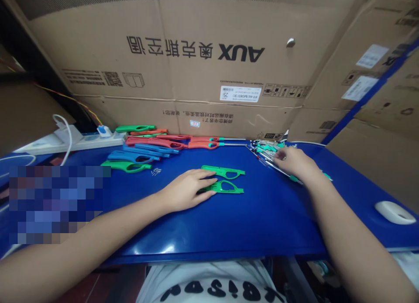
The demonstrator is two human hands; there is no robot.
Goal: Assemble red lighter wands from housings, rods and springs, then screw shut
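Two green plastic handle halves lie one above the other at the middle of the blue table, the upper half (pixel 234 172) and the lower half (pixel 234 187). My left hand (pixel 188 190) rests over their left ends, palm down, with its fingers spread. My right hand (pixel 293 161) reaches into a pile of metal rods with teal ends (pixel 268 150) at the back right. Its fingers are bent together at the pile; what they hold, if anything, is hidden.
Blue handles (pixel 134 157), red handles (pixel 153 141) and green handles (pixel 126 166) lie at the back left, near small metal pins (pixel 156 172) and a power strip (pixel 78 141). A white mouse (pixel 395 212) sits at the right. Cardboard (pixel 196 84) stands behind the table.
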